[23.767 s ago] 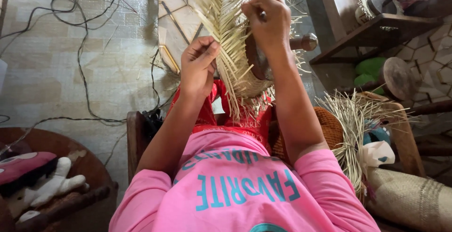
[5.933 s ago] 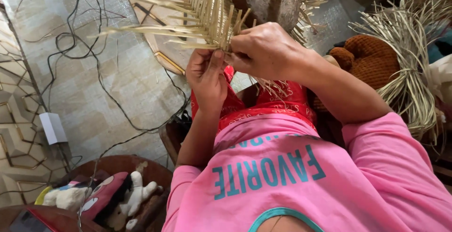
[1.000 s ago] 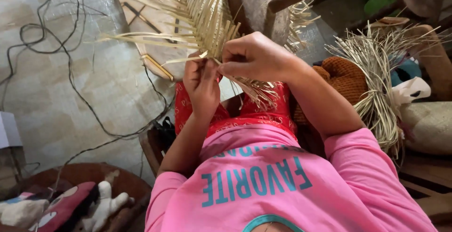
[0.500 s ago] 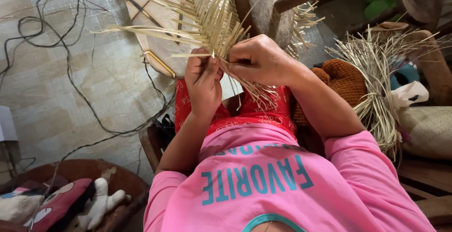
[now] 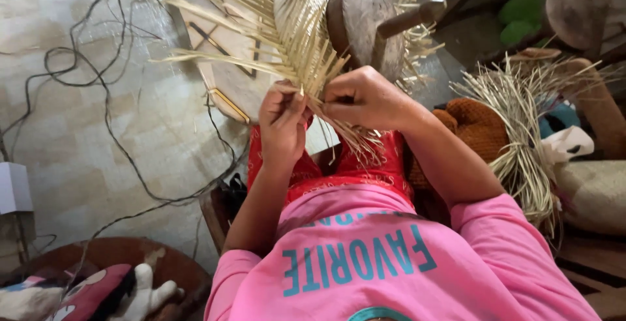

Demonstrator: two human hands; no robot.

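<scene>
A half-woven straw hat (image 5: 297, 8) sits over a round wooden block (image 5: 362, 21) in front of me, with loose pale straw strands fanning out all round it. My left hand (image 5: 282, 125) pinches several strands at the hat's lower edge. My right hand (image 5: 362, 98) grips neighbouring strands just beside it, the two hands almost touching. Below them are my red patterned shorts (image 5: 355, 168) and pink shirt (image 5: 385, 262).
A tied bundle of straw (image 5: 521, 138) lies at the right beside a brown woven piece (image 5: 476, 122) and a tan sack (image 5: 593, 190). Black cables (image 5: 117, 138) trail over the tiled floor at left. A soft toy (image 5: 98, 291) rests on a round wooden stool at lower left.
Both hands have kept working at the same spot on the hat's edge, shifting slightly. The view has tilted a little, showing more of the wooden block.
</scene>
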